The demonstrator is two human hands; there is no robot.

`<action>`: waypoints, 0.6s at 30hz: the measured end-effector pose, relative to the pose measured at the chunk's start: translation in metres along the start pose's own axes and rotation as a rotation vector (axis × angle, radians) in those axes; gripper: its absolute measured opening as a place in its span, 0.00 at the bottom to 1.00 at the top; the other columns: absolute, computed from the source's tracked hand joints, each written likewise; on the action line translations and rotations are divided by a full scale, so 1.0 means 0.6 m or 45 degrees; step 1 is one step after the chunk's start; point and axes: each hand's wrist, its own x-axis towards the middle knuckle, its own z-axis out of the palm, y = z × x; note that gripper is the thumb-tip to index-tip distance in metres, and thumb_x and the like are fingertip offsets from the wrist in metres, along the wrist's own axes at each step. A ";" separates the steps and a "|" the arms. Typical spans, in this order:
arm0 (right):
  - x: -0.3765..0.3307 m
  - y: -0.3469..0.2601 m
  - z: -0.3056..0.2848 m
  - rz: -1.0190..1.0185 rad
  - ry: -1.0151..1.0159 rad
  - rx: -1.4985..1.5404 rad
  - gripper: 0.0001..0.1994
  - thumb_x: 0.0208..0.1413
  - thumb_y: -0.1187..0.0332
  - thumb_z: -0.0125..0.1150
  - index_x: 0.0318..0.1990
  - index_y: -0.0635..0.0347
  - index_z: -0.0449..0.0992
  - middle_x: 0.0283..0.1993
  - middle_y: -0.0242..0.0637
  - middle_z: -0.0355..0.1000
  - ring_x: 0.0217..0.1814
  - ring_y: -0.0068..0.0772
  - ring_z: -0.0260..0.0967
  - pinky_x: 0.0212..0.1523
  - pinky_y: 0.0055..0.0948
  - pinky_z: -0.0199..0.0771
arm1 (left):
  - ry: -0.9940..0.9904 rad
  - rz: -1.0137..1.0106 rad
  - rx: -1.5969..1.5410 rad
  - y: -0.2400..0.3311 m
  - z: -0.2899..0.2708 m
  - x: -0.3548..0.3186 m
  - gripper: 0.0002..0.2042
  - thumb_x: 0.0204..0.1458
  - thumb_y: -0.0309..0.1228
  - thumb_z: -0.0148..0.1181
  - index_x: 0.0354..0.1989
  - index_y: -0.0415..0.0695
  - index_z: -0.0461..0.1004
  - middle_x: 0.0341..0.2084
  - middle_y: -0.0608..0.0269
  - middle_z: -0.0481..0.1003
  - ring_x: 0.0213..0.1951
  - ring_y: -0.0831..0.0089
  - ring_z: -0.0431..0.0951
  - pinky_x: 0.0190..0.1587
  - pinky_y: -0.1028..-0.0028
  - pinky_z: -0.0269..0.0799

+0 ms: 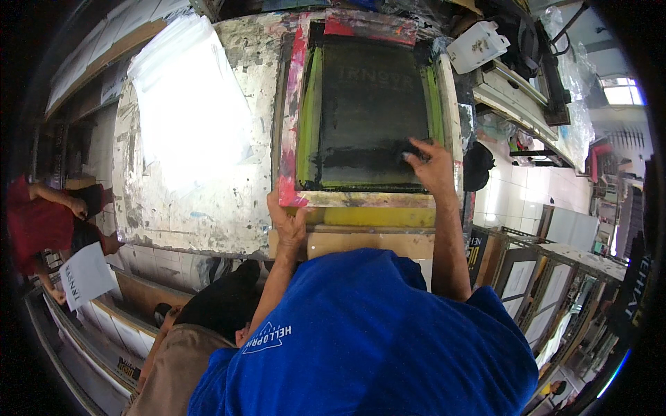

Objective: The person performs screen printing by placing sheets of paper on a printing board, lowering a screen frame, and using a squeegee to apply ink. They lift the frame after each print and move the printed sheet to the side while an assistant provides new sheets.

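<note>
A screen-printing frame [291, 139] with paint-smeared wooden edges lies on the worktable before me. Its dark mesh [368, 104] is coated black, with green strips along both sides. My left hand [286, 220] grips the near left corner of the frame, fingers wrapped round the edge. Above the lower right of the mesh is my right hand [434, 168], its thumb and forefinger curled toward each other. Something dark is at those fingertips, but against the black mesh I cannot make out what it is. A yellow surface [368, 217] shows below the frame's near edge.
White sheets [187, 90] lie on the stained worktable [201, 215] to the left. A white plastic container [478, 47] stands at the far right. At left, a person in red [43, 222] holds a printed sheet [87, 275]. Another person's brown-clad leg [177, 371] is near me. Metal racks [534, 277] stand right.
</note>
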 end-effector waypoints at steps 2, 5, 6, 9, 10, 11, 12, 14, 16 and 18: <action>-0.004 0.011 0.014 -0.102 -0.108 -0.016 0.17 0.46 0.72 0.70 0.46 0.59 0.85 0.47 0.59 0.78 0.52 0.60 0.76 0.61 0.46 0.73 | 0.000 -0.025 -0.042 0.002 0.002 0.000 0.40 0.45 0.33 0.73 0.68 0.35 0.62 0.54 0.49 0.68 0.56 0.54 0.68 0.63 0.61 0.62; 0.009 0.030 0.030 -0.193 -0.166 -0.143 0.16 0.44 0.71 0.71 0.44 0.59 0.85 0.46 0.58 0.79 0.54 0.57 0.76 0.61 0.47 0.72 | 0.018 -0.065 -0.088 -0.004 0.004 -0.003 0.41 0.43 0.34 0.74 0.68 0.35 0.62 0.53 0.50 0.68 0.56 0.53 0.68 0.63 0.61 0.62; 0.016 0.022 0.034 -0.136 -0.236 -0.135 0.15 0.44 0.70 0.71 0.43 0.58 0.85 0.45 0.57 0.80 0.54 0.57 0.76 0.61 0.47 0.73 | 0.027 -0.070 -0.093 -0.005 0.005 -0.004 0.42 0.43 0.34 0.75 0.68 0.35 0.62 0.53 0.50 0.68 0.56 0.53 0.68 0.63 0.61 0.62; 0.018 -0.036 0.098 -0.180 -0.314 -0.093 0.14 0.43 0.69 0.71 0.41 0.57 0.86 0.43 0.56 0.80 0.53 0.56 0.76 0.60 0.47 0.74 | 0.033 -0.052 -0.091 -0.003 0.002 -0.003 0.43 0.42 0.33 0.76 0.68 0.35 0.62 0.52 0.50 0.68 0.55 0.54 0.68 0.63 0.61 0.63; 0.004 -0.072 0.150 -0.322 -0.254 -0.062 0.14 0.43 0.69 0.71 0.41 0.57 0.86 0.44 0.56 0.80 0.53 0.56 0.76 0.59 0.47 0.75 | 0.015 -0.053 -0.104 0.000 0.000 -0.002 0.43 0.41 0.33 0.76 0.68 0.35 0.62 0.52 0.51 0.68 0.54 0.54 0.68 0.62 0.61 0.63; 0.001 -0.106 0.189 -0.326 -0.288 -0.006 0.13 0.43 0.69 0.71 0.40 0.57 0.85 0.45 0.55 0.80 0.53 0.56 0.76 0.58 0.47 0.75 | 0.003 -0.054 -0.127 0.002 0.002 -0.003 0.43 0.41 0.32 0.76 0.68 0.35 0.62 0.52 0.51 0.68 0.54 0.54 0.68 0.62 0.61 0.63; 0.001 -0.126 0.213 -0.340 -0.327 0.052 0.13 0.43 0.69 0.71 0.39 0.57 0.85 0.47 0.54 0.79 0.54 0.56 0.76 0.57 0.46 0.76 | 0.008 -0.055 -0.150 0.003 0.004 -0.003 0.43 0.41 0.32 0.76 0.68 0.35 0.62 0.52 0.50 0.68 0.54 0.54 0.68 0.61 0.61 0.63; -0.003 -0.124 0.203 -0.399 -0.307 -0.081 0.12 0.42 0.69 0.71 0.37 0.58 0.83 0.47 0.53 0.79 0.53 0.57 0.76 0.56 0.47 0.76 | 0.009 -0.043 -0.151 0.005 0.005 -0.002 0.43 0.41 0.33 0.76 0.68 0.35 0.62 0.51 0.50 0.69 0.53 0.54 0.68 0.61 0.61 0.64; 0.000 -0.115 0.164 -0.254 -0.406 -0.269 0.11 0.41 0.69 0.70 0.36 0.59 0.82 0.47 0.52 0.79 0.52 0.57 0.76 0.54 0.49 0.76 | 0.008 -0.007 -0.063 0.008 0.002 0.000 0.43 0.41 0.33 0.76 0.68 0.35 0.62 0.50 0.50 0.69 0.52 0.54 0.69 0.60 0.60 0.64; 0.000 -0.037 0.090 0.021 -0.435 -0.418 0.13 0.39 0.70 0.70 0.36 0.60 0.82 0.42 0.51 0.79 0.49 0.57 0.76 0.51 0.50 0.77 | 0.011 0.021 0.011 0.007 -0.002 0.002 0.43 0.42 0.34 0.76 0.67 0.34 0.63 0.49 0.49 0.70 0.52 0.53 0.69 0.59 0.60 0.65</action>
